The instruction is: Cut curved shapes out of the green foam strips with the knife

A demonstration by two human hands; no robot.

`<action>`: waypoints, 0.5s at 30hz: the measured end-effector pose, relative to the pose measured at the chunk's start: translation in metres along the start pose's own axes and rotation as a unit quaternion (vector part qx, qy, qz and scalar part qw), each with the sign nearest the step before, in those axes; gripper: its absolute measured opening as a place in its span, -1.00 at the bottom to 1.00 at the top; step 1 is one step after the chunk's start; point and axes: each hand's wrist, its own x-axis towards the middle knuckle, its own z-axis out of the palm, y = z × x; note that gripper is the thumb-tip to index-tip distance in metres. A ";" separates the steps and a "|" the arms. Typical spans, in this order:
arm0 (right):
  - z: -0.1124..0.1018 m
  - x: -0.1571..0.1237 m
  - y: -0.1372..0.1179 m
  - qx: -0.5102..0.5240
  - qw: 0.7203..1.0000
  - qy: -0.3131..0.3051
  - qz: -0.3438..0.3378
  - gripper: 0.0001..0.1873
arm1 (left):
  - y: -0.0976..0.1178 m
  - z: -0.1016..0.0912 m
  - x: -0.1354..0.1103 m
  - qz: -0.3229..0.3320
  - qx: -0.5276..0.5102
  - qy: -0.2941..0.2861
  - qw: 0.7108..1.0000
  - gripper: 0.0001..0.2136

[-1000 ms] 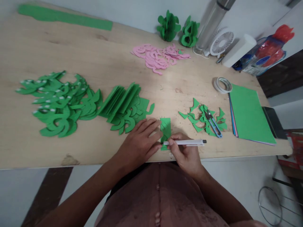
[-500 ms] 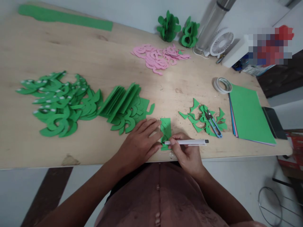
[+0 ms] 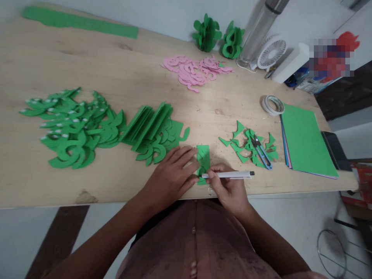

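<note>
A small green foam strip (image 3: 204, 155) with dark curved lines lies near the table's front edge. My left hand (image 3: 176, 174) rests flat with its fingers stretched out, fingertips at the strip's left edge. In my right hand (image 3: 231, 188) is a white pen (image 3: 232, 174), gripped between thumb and fingers. Its tip is on the lower left part of the strip. Just beyond my left hand sit cut green curved pieces (image 3: 158, 153) and a row of upright folded green pieces (image 3: 148, 124).
Green scraps (image 3: 240, 149) with blue thread snips (image 3: 263, 153) on them lie to the right. Beyond are a tape roll (image 3: 273, 105), stacked foam sheets (image 3: 310, 139) and a phone (image 3: 337, 151). Pink cutouts (image 3: 192, 71) and a small fan (image 3: 272, 52) stand further back; green curved pieces (image 3: 72, 131) are heaped left.
The pen has shifted very slightly at the strip's lower end, and the drawn line there looks a little different. My left hand stays in place.
</note>
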 end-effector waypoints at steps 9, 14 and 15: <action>-0.002 0.001 0.000 -0.012 1.000 -0.003 0.003 -0.84 | 0.000 -0.001 0.000 0.004 0.000 0.004 1.000 -0.80; -0.004 0.001 0.001 -0.022 1.000 -0.003 0.001 -0.86 | 0.000 0.000 0.000 0.002 0.000 0.007 1.000 -0.80; -0.004 0.001 0.001 -0.021 1.000 -0.003 0.002 -0.86 | 0.000 -0.001 0.000 0.001 -0.002 0.006 1.000 -0.80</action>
